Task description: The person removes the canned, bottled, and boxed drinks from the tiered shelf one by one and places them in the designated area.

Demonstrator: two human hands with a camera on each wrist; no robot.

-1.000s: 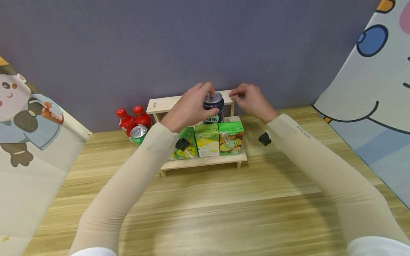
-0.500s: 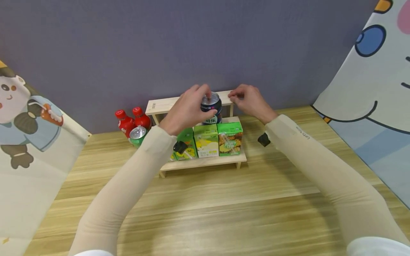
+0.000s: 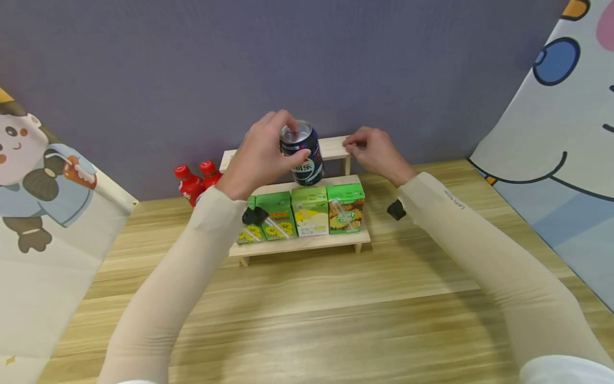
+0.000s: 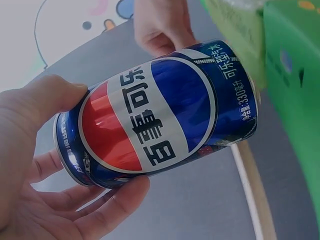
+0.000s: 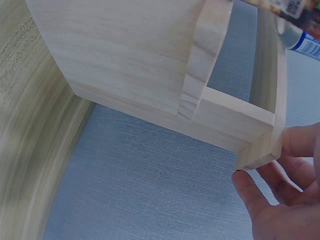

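Note:
A dark blue cola can (image 3: 307, 165) is gripped near its top by my left hand (image 3: 259, 154), tilted and raised in front of the upper board (image 3: 333, 148) of a two-tier wooden rack. In the left wrist view, the thumb and fingers curl round one end of the can (image 4: 150, 117), whose red, white and blue label faces the camera. My right hand (image 3: 376, 152) pinches the right end of that upper board. The right wrist view shows the right hand's (image 5: 290, 195) thumb and fingers on either side of the board end (image 5: 262, 155).
Several juice boxes (image 3: 310, 216) stand in a row on the rack's lower board (image 3: 307, 242). Left of the rack are two red-capped bottles (image 3: 190, 185); the left sleeve covers most of what stands by them. A grey wall (image 3: 307, 64) rises close behind.
My left hand has lifted the cola can and brought it left and towards me. The left sleeve now hides the green can. The right hand has stayed at the board's end.

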